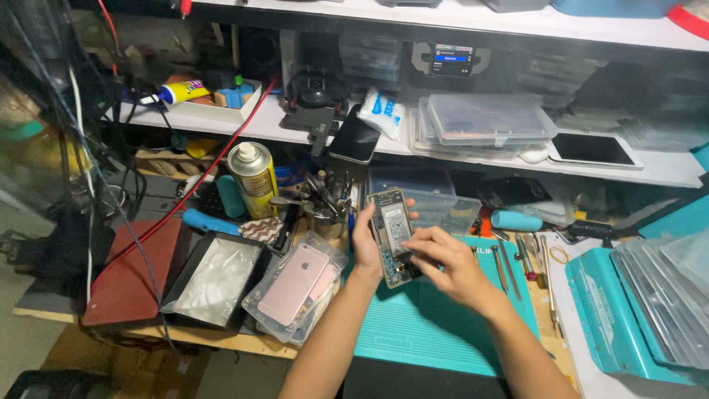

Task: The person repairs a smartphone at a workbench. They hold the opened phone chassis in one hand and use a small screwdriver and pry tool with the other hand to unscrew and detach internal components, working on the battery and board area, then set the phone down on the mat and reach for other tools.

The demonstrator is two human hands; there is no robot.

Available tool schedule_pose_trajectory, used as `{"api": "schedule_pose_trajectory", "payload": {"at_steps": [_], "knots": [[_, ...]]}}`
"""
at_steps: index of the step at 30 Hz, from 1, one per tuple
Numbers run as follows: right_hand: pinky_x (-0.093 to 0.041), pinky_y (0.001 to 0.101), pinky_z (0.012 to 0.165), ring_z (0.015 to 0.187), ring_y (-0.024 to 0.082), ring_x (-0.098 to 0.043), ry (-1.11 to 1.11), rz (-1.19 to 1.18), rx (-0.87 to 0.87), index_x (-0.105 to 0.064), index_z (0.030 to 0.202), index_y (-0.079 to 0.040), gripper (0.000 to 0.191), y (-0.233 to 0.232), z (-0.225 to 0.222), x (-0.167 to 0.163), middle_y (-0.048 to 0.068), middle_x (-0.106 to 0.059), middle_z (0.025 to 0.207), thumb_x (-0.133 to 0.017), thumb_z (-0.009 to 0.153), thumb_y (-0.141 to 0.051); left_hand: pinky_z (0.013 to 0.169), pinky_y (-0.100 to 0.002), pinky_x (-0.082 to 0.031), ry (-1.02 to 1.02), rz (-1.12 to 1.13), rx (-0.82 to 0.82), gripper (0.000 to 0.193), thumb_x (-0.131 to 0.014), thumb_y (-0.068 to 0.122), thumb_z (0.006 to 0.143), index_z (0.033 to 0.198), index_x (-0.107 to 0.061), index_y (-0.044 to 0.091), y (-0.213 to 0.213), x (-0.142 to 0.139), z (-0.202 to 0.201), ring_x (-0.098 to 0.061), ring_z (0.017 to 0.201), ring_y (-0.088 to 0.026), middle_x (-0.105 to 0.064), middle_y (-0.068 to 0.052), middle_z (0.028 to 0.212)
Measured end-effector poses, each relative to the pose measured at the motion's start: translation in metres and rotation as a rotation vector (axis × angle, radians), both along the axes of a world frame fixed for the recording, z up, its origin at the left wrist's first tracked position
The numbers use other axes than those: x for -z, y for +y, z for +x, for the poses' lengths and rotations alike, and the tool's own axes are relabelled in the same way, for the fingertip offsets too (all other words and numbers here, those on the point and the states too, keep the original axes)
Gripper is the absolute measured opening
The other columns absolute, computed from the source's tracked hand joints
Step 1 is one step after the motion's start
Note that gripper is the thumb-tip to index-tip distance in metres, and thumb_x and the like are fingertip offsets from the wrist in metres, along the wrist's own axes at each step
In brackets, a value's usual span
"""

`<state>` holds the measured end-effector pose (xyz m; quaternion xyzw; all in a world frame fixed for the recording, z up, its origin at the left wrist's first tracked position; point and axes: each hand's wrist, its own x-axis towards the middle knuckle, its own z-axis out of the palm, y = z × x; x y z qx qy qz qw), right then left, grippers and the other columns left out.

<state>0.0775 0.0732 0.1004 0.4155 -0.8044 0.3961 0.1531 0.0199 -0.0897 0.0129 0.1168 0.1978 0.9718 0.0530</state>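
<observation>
Both bare forearms reach up from lower edge, converging mid-frame. Left hand [367,247] upright, palm inward, fingers wrapped in grip, thumb along near side. Right hand [447,266] palm down, fingers curled leftward, fingertips pinching beside left palm.

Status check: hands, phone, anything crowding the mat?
Left hand holds opened phone upright over teal mat. Right hand fingertips at its lower end. Pink phone lies apart, left of the mat.

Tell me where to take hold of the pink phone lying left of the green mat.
Probably grip the pink phone across its two long edges, coming from above. It lies flat, back up, tilted on a stack of clear cases, so only the thin sides seem to offer the fingers purchase, and the black tray crowds its left.
</observation>
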Motion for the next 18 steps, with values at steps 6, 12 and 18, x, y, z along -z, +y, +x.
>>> {"api": "schedule_pose_trajectory", "payload": {"at_steps": [6,12,18], "knots": [[-0.054,0.0360,0.064,0.073,0.025,-0.068,0.023,0.159,0.073,-0.066,0.131,-0.008,0.041,0.005,0.002,0.018,0.010,-0.067,0.087,-0.068,0.090,-0.004,0.082,-0.042,-0.060,-0.060,-0.171,-0.139,0.057,-0.041,0.022,0.096,0.148,-0.050,0.001,0.011,0.013,-0.003,-0.065,0.101,-0.030,-0.066,-0.017,0.128],[-0.054,0.0363,0.062,0.071,0.026,-0.071,0.035,0.127,0.074,-0.064,0.130,-0.009,0.038,0.005,0.008,0.026,0.011,-0.070,0.091,-0.071,0.092,-0.007,0.079,-0.043,-0.061,-0.052,-0.184,-0.346,0.068,-0.040,0.020,0.091,0.158,-0.035,0.014,0.018,0.003,0.006,-0.061,0.095,-0.022,-0.057,-0.011,0.113],[-0.054,0.0324,0.061,0.072,0.021,-0.068,0.034,0.097,0.087,-0.069,0.123,-0.007,0.034,0.003,0.018,0.023,0.010,-0.066,0.098,-0.073,0.090,-0.007,0.079,-0.044,-0.061,0.062,-0.139,-0.500,0.062,-0.041,0.027,0.099,0.158,-0.030,0.014,0.016,-0.006,0.015,-0.057,0.092,-0.019,-0.050,-0.008,0.111]]}}
